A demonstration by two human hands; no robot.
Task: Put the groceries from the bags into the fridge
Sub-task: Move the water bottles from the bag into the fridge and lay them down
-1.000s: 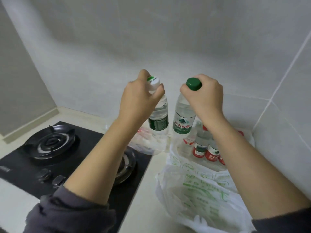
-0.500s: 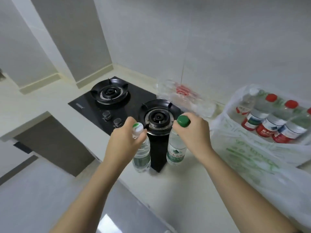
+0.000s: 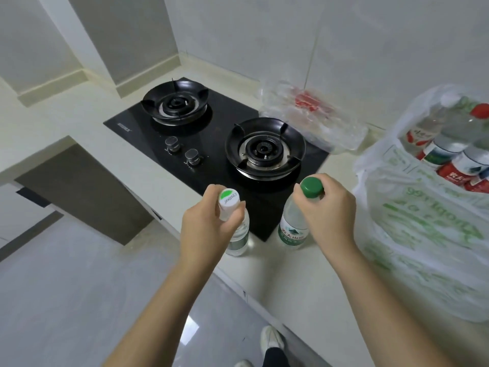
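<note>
Over the front edge of the bench, just beside the gas hob, the left hand has its fingers curled round the neck of a white-capped water bottle, and the right hand grips a green-capped water bottle likewise. Both bottles are out of the printed plastic bag, where more red-labelled bottles wait, so this looks like the carrying step. No fridge is in view; the next move likely calls for turning away to find it and freeing a hand for its door.
</note>
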